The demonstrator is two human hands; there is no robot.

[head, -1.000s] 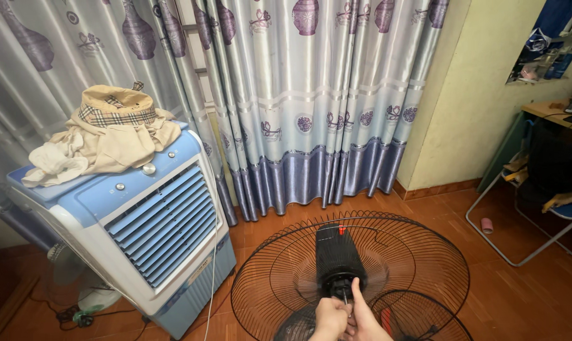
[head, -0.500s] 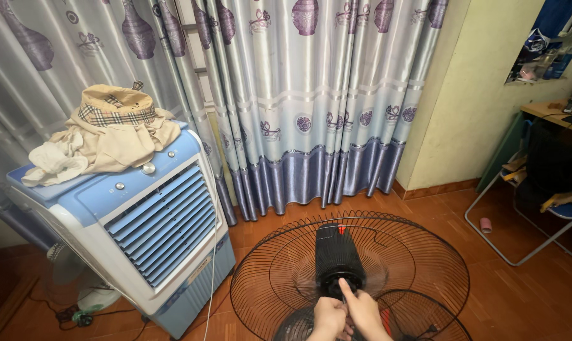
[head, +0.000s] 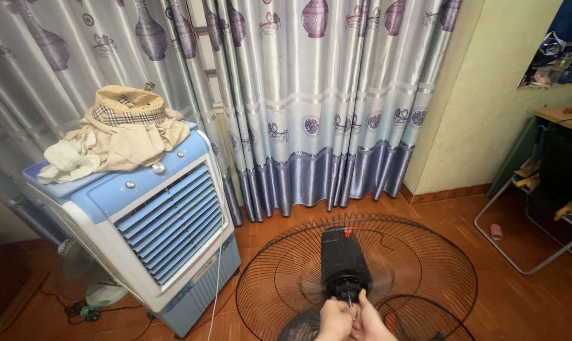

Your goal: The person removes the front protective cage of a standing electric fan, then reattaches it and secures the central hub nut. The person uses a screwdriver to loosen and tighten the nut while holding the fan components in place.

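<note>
**Fan motor and rear guard, held at the shaft by both hands**

Item: black fan motor housing [head: 343,262], upright at the centre of a round black wire fan guard [head: 418,252], low in the middle of the view, above a wooden floor [head: 519,297]. A small red knob [head: 347,232] sits on top of the housing.

Hands: left hand [head: 335,321] and right hand [head: 369,322] meet at the bottom edge, pressed together, fingers curled in narrowly around the thin metal shaft [head: 350,299] that projects from the motor front. The exact hold on the shaft cannot be told.

Surroundings: a white and blue air cooler [head: 153,233] stands to the left, carrying a checked hat [head: 129,106] on crumpled beige cloth [head: 109,148]. Patterned curtains [head: 311,101] hang behind. A metal-framed chair [head: 551,208] stands at the far right.
</note>
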